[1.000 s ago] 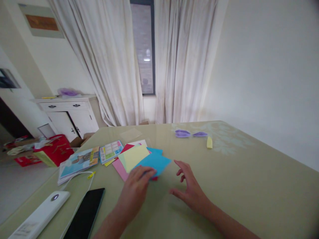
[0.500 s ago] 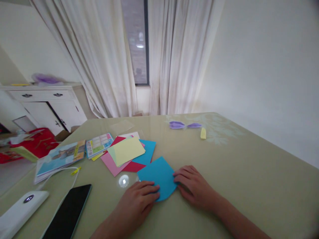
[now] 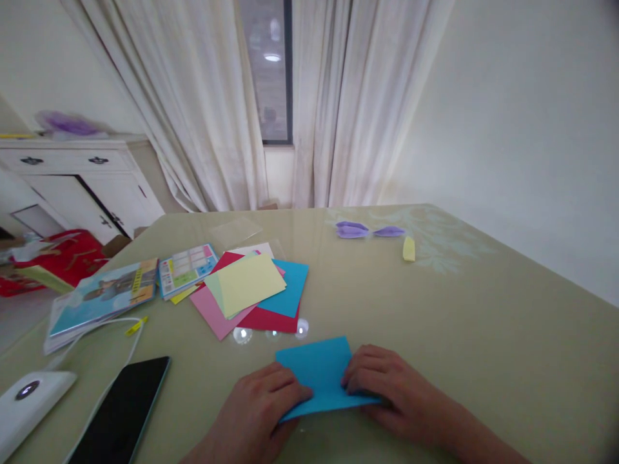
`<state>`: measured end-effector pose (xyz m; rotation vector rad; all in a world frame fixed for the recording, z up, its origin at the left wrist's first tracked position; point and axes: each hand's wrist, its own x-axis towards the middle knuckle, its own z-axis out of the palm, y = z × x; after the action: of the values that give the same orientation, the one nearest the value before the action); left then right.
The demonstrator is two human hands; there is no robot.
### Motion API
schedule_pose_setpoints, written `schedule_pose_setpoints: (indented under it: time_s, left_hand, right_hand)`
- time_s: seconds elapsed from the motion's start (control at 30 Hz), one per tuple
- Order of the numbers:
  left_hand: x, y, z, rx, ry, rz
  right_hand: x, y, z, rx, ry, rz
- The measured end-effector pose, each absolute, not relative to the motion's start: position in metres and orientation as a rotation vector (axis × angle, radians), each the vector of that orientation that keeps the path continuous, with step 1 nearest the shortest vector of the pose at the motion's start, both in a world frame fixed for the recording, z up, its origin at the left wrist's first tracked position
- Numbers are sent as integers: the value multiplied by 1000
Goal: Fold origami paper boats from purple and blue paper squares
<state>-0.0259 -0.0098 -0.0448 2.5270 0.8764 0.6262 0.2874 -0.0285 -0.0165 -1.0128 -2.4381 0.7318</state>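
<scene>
A sheet of blue paper (image 3: 319, 367) is between my two hands near the front of the table, its lower edge a straight line towards me. My left hand (image 3: 264, 406) grips the lower left corner, with the fingers curled over the top. On the right side, my right hand (image 3: 391, 390) holds the sheet with bent fingers on its face and the thumb side by the lower right corner. Beyond the sheet lies a loose pile of coloured paper (image 3: 251, 283), pale yellow on top, with pink, red and another blue sheet below.
Folded purple paper pieces (image 3: 352, 230) and a small yellow piece (image 3: 409, 249) lie at the far side. To the left are a booklet (image 3: 111, 293), a printed packet (image 3: 187, 269), a phone (image 3: 123, 409), a white device (image 3: 36, 409) and a cable (image 3: 109, 322).
The blue paper has been turned and drawn towards me, away from the pile. Both hands have shifted from resting on its sides to gripping its lower corners. The view has tilted slightly.
</scene>
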Motion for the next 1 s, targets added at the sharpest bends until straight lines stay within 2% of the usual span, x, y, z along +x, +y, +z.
schedule_pose_setpoints:
  time_s: [0.27, 0.43, 0.6, 0.83, 1.0]
  left_hand:
    - [-23, -14, -40, 2390, 1054, 753]
    - [-27, -17, -48, 2493, 1276, 781]
    - [-25, -14, -46, 2534, 1317, 783]
    - [-21, -14, -37, 2555, 1220, 778]
    - [-19, -21, -40, 2636, 1154, 812]
  right_hand:
    - [278, -35, -20, -1276, -2234, 842]
    - [272, -31, -24, -1526, -1910, 1138]
    - [269, -18, -13, -1611, -1955, 1221]
    - [271, -25, -8, -1564, -2098, 945]
    - [271, -33, -3, -1493, -2171, 914]
